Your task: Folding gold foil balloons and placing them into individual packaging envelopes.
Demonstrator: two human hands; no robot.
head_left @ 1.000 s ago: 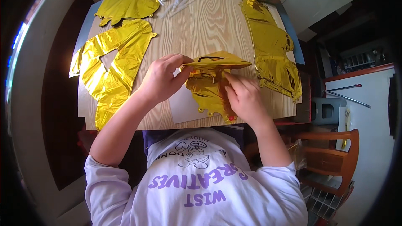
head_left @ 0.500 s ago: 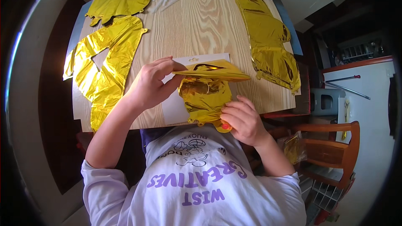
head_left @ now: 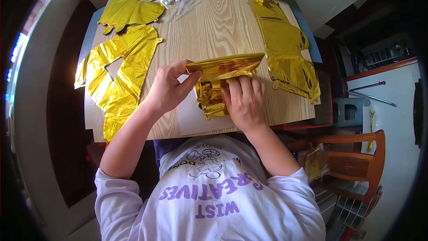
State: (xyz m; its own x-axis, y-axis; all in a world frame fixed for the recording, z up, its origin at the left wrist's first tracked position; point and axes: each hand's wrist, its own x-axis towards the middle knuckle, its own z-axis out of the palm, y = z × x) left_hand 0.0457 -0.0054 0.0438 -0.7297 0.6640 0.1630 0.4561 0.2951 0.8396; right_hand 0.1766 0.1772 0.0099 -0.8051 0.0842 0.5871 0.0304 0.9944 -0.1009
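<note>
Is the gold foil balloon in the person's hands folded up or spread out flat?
Folded. The gold foil balloon is doubled over itself between the left hand and right hand, unlike the flat foil letter lying spread beside them.

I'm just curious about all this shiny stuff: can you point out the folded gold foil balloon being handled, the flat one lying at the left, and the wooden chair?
folded gold foil balloon (head_left: 225, 68), head view, its upper folded band.
flat gold foil balloon (head_left: 118, 78), head view, its middle.
wooden chair (head_left: 356, 163), head view, its seat.
</note>
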